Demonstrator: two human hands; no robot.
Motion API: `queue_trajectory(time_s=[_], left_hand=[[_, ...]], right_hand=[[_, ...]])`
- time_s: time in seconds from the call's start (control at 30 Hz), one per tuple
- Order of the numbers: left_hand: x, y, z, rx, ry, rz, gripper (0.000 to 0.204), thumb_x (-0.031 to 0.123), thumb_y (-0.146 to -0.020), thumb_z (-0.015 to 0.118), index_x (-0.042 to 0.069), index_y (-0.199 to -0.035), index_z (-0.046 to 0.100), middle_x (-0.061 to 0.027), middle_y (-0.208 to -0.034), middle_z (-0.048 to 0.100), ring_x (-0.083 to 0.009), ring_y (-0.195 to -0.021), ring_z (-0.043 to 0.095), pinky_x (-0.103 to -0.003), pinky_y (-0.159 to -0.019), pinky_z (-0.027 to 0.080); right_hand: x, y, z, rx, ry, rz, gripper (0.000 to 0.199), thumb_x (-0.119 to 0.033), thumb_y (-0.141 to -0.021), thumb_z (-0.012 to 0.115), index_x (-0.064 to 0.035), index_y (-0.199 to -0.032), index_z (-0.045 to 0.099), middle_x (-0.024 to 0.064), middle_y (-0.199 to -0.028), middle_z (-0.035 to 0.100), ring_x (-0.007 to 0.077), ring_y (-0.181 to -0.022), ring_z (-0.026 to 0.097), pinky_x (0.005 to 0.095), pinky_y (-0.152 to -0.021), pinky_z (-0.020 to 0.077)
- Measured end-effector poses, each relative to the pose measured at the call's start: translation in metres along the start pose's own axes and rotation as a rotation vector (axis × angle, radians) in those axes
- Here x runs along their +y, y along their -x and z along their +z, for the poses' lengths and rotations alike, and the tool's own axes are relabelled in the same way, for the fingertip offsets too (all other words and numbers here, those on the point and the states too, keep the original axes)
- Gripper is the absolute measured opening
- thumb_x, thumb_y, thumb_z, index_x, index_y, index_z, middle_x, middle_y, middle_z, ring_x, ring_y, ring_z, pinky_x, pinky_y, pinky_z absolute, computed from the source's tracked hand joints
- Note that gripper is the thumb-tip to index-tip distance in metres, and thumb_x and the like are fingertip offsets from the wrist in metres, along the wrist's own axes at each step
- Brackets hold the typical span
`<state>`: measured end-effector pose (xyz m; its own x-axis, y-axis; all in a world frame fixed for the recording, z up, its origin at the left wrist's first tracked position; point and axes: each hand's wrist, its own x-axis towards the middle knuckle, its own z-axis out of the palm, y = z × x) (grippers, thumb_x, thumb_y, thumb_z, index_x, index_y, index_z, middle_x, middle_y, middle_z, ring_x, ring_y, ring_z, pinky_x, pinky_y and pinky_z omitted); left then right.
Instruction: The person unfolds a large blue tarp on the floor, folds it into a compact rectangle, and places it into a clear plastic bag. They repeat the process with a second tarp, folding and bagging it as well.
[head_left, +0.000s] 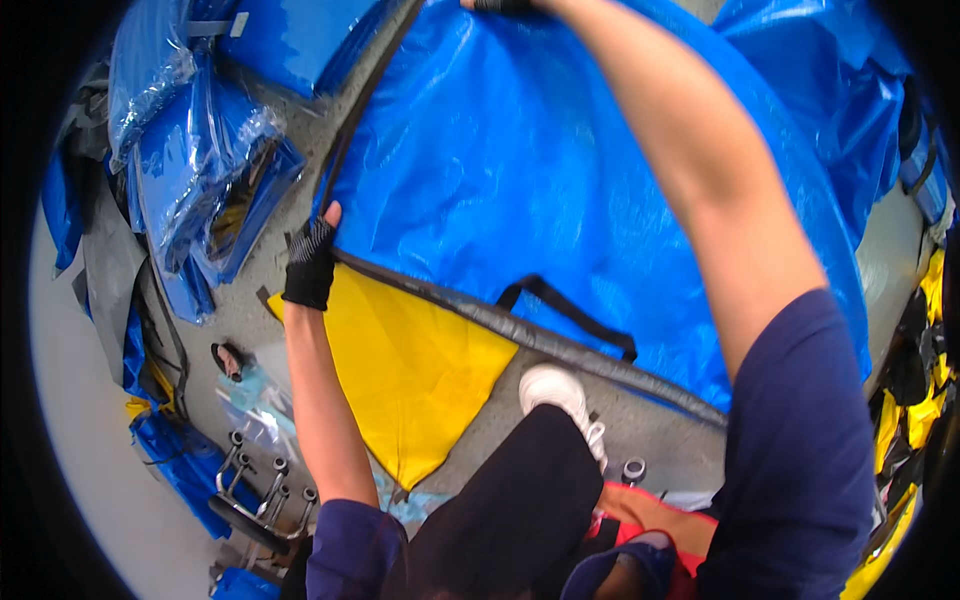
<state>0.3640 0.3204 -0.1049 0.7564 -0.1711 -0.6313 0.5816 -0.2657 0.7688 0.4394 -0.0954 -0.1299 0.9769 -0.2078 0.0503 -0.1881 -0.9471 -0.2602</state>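
A large blue tarpaulin piece (520, 150) with dark edging and a black strap handle (575, 315) spreads across the middle in front of me. My left hand (312, 262), in a black fingerless glove, is closed on its left corner, thumb on the near side. Stretched to the far edge, my right hand (503, 5) is gloved too and lies against the blue material. The top of the picture cuts off most of it, so its grip is hidden. A yellow fabric panel (415, 370) shows beneath the blue piece and tapers toward me on the floor.
Blue pieces in clear plastic wrap (200, 150) are stacked at the left. Metal-framed gear with small rollers (262, 495) stands at the lower left. My white shoe (555, 390) is beside the yellow panel. Blue sheeting (820, 90) and black-and-yellow material (915, 400) lie right.
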Motion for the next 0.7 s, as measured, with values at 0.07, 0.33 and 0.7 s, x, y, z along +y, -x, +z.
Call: queue_trajectory(time_s=[0.07,0.33,0.7], left_hand=[[0.000,-0.005,-0.012,-0.061,-0.024,0.096,0.064,0.037,-0.079,0.072,-0.001,-0.126,0.051,-0.0126,-0.117,0.057,-0.0205,-0.104,0.054,-0.030,-0.092,0.042],[-0.044,-0.080,-0.035,0.373,-0.713,0.504,0.044,0.035,-0.071,0.080,0.005,-0.090,0.053,-0.0077,-0.082,0.053,-0.0200,-0.081,0.053,-0.033,-0.077,0.043],[-0.065,0.199,0.274,-1.107,-1.478,1.180,0.087,0.038,-0.058,0.077,0.022,-0.136,0.042,-0.0125,-0.146,0.032,-0.0398,-0.135,0.025,-0.063,-0.106,0.015]], right_hand=[[0.008,0.018,-0.012,0.006,-0.233,0.010,0.064,-0.050,-0.085,0.052,-0.0226,-0.140,0.037,0.0212,-0.147,0.026,0.0373,-0.132,0.032,0.0503,-0.104,0.0284],[0.016,0.467,-0.043,-0.391,-0.107,-0.250,0.081,-0.068,-0.078,0.047,-0.0185,-0.141,0.036,0.0188,-0.140,0.039,0.0411,-0.129,0.034,0.0650,-0.102,0.0172],[0.039,0.672,-0.068,-0.141,-0.088,0.364,0.065,-0.029,-0.076,0.062,-0.0151,-0.136,0.043,0.0214,-0.129,0.048,0.0410,-0.117,0.046,0.0515,-0.100,0.0351]])
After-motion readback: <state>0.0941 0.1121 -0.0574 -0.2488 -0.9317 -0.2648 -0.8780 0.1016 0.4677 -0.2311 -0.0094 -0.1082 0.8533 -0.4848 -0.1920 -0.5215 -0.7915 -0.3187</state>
